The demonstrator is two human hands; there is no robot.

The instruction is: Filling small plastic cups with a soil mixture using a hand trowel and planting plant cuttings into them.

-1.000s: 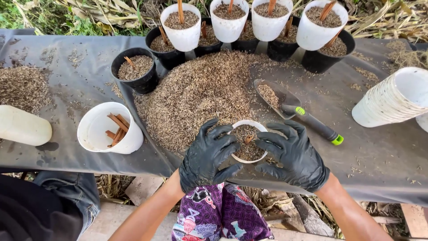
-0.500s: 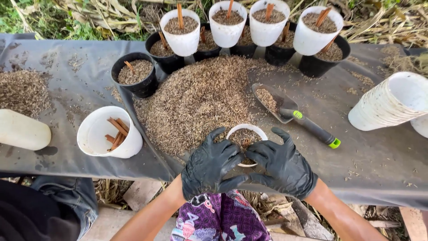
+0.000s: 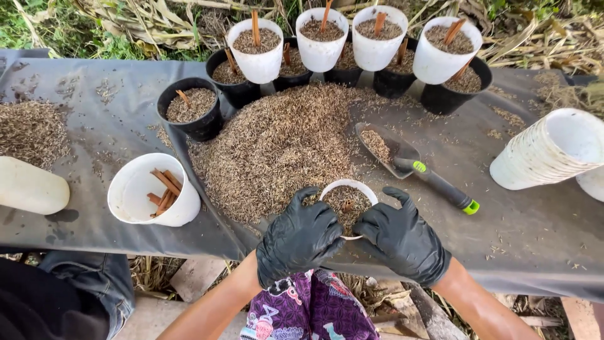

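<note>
My left hand (image 3: pixel 299 239) and my right hand (image 3: pixel 400 236), both in black gloves, clasp a small white pot (image 3: pixel 348 196) filled with brown husk at the near edge of the table. A short brown stick pokes out of its filling. The pot sits at the foot of a big pile of husk (image 3: pixel 280 145) on the grey sheet (image 3: pixel 528 233). A trowel (image 3: pixel 412 165) with a black and green handle lies just right of the pile, some husk on its blade.
Filled white pots (image 3: pixel 255 47) and black pots (image 3: pixel 189 110), each with a stick, line the far edge. A white pot holding brown sticks (image 3: pixel 154 192) stands at the left, beside a pale bottle (image 3: pixel 31 186). A stack of white pots (image 3: pixel 553 151) lies on the right.
The pot and both hands have shifted slightly toward the near table edge, and the fingers have closed in around the pot's rim.
</note>
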